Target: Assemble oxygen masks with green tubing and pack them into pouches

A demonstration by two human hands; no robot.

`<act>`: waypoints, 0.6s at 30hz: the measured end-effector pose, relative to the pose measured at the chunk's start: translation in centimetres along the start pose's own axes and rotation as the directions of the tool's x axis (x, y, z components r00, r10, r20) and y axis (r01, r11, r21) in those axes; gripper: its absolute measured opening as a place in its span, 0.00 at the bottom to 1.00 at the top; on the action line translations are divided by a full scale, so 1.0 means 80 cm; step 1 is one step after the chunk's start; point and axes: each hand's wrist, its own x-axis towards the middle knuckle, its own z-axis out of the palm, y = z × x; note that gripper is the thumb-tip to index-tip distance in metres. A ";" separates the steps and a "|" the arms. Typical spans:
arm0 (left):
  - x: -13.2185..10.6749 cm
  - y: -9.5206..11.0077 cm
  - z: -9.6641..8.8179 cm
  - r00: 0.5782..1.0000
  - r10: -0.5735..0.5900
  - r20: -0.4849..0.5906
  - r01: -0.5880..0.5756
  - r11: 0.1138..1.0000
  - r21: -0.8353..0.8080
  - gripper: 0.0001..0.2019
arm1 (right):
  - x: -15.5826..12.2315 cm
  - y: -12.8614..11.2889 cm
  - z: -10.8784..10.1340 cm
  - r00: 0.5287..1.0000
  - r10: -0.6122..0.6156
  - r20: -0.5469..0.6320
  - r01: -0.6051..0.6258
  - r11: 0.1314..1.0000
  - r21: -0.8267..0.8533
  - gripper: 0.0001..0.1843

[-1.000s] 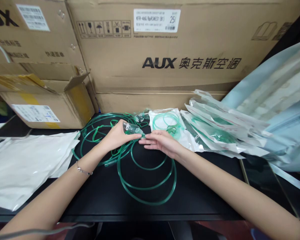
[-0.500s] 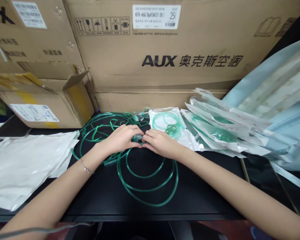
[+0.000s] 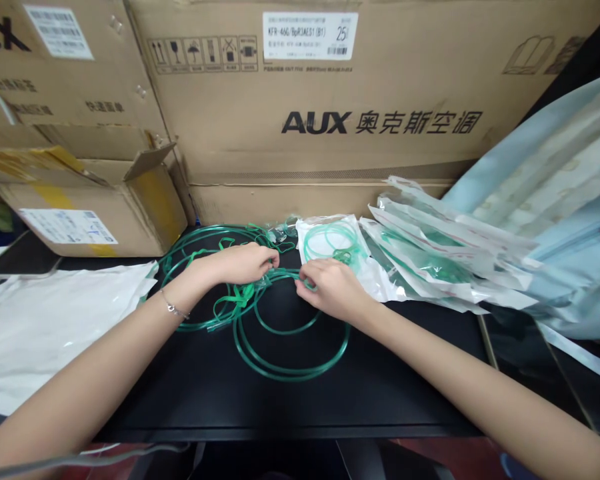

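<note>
A coil of clear green tubing (image 3: 290, 377) lies on the black table, its front loops curving toward me. Between my two hands runs a bundle of its strands. My right hand (image 3: 333, 287) is closed with curled fingers around the right end of that bundle. On the other side, my left hand (image 3: 247, 263) is closed at the left end, fingertips pressed on the tubing. Just below it hangs a bunched green elastic strap (image 3: 237, 300), with a clear plastic piece partly hidden by the fingers. More green tubing loops (image 3: 200, 237) lie behind my left wrist.
White pouches (image 3: 65, 320) lie at left, beneath an opened cardboard box (image 3: 90, 207). Behind stands a large carton (image 3: 380, 80). At right are a packed tubing pouch (image 3: 330, 230), a stack of clear-fronted pouches (image 3: 440, 260), a dark flat panel (image 3: 530, 353) and a light-blue bag (image 3: 580, 267).
My hands have moved apart, with tubing strands now stretched between them. The front loops have drawn up and become smaller. The green strap now shows bunched below my left hand.
</note>
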 end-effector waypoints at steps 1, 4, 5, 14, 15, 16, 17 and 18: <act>0.000 0.000 0.003 1.000 -0.007 0.012 0.006 0.999 0.034 0.15 | -0.002 -0.002 -0.001 0.999 0.045 0.008 -0.045 0.999 -0.002 0.08; 0.000 0.005 0.005 0.997 -0.062 0.039 0.058 0.992 0.111 0.21 | -0.007 -0.007 -0.003 0.989 0.144 0.021 -0.143 0.989 -0.022 0.09; 0.000 0.007 0.004 0.997 -0.071 0.042 0.065 0.988 0.141 0.24 | -0.008 -0.009 -0.003 0.985 0.170 0.030 -0.169 0.985 -0.031 0.09; 0.016 0.031 0.003 0.979 -0.177 0.101 0.147 0.957 0.251 0.15 | -0.034 -0.026 -0.022 0.958 0.152 0.244 -0.126 0.985 -0.118 0.09; 0.018 0.032 0.005 0.980 -0.179 0.089 0.152 0.956 0.252 0.14 | -0.038 -0.027 -0.026 0.948 0.149 0.280 -0.119 0.985 -0.122 0.08; 0.020 0.033 0.007 0.980 -0.181 0.078 0.156 0.955 0.251 0.13 | -0.042 -0.028 -0.029 0.941 0.146 0.305 -0.116 0.986 -0.117 0.08; 0.021 0.034 0.009 0.981 -0.180 0.069 0.158 0.956 0.247 0.12 | -0.045 -0.029 -0.032 0.936 0.142 0.320 -0.114 0.988 -0.106 0.08; 0.022 0.034 0.011 0.982 -0.177 0.062 0.158 0.958 0.241 0.11 | -0.046 -0.030 -0.034 0.936 0.138 0.323 -0.114 0.989 -0.094 0.08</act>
